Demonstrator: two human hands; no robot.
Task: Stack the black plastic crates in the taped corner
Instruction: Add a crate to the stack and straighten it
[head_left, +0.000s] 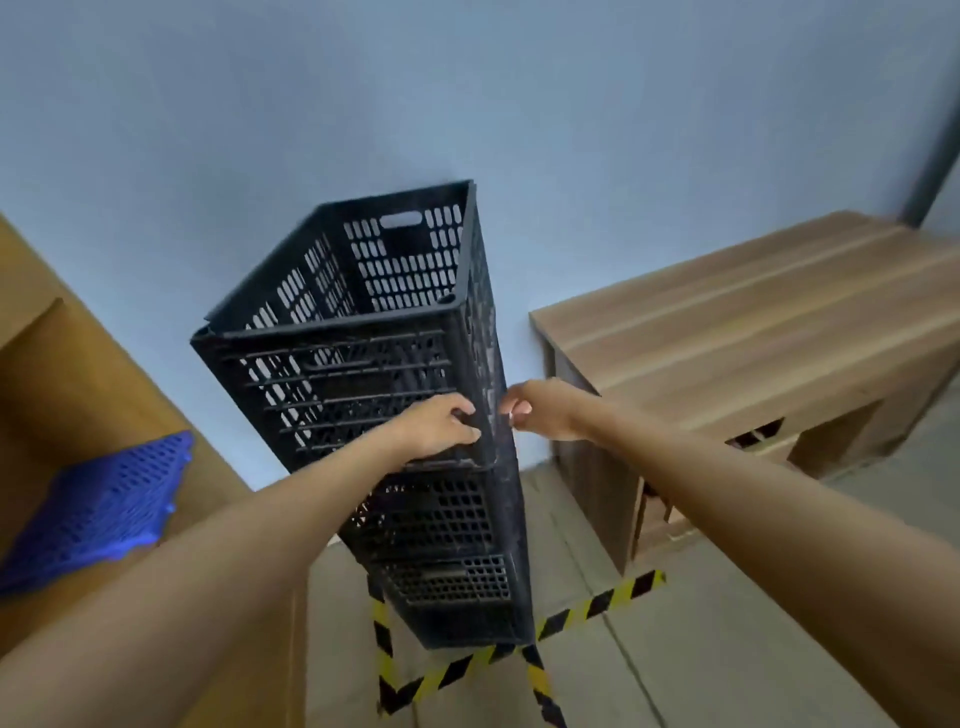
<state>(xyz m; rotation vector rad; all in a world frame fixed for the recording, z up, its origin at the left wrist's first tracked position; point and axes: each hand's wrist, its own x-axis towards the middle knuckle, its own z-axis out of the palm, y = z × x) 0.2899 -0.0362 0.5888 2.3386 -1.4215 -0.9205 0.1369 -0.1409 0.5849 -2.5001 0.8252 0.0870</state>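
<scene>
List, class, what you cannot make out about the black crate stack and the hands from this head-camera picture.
- Stack's base on the floor: hidden by the lower crates.
- Exact crate count: joints blurred, left forearm crosses them.
- Right hand's contact with the stack: fingertips sit at the crate's edge, unclear.
- Blue panel: partly hidden behind the forearm.

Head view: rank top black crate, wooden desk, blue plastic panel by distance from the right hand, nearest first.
From the right hand:
1. Top black crate, just left, at its corner edge.
2. Wooden desk, to the right against the wall.
3. Blue plastic panel, far left, past the crate stack.
</scene>
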